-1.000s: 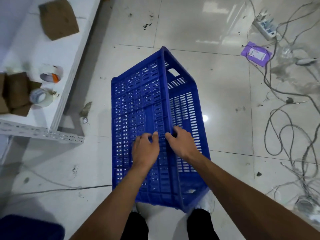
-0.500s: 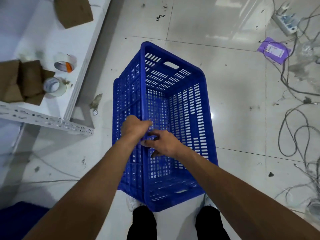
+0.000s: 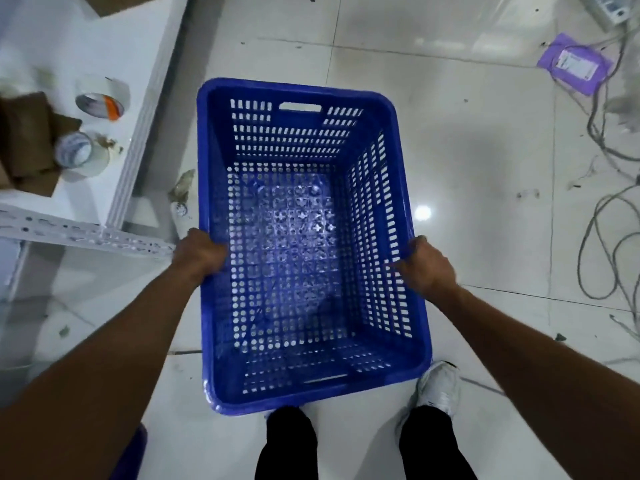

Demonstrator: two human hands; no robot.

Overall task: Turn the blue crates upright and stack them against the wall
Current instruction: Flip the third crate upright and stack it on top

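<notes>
Gripping blue crate (image 3: 304, 244), left hand (image 3: 199, 254), right hand (image 3: 427, 268)

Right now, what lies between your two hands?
In the head view, only the upright blue crate: its empty perforated inside spans from the left hand on one long rim to the right hand on the other.

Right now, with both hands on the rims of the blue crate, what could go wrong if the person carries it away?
1. The left hand grips the blue crate close to the corner of the metal shelf; swinging left could knock the knuckles or the crate against it.
2. Loose cables lie on the floor to the right; a step there might cause a trip.
3. The crate hides the floor directly below it.
</notes>
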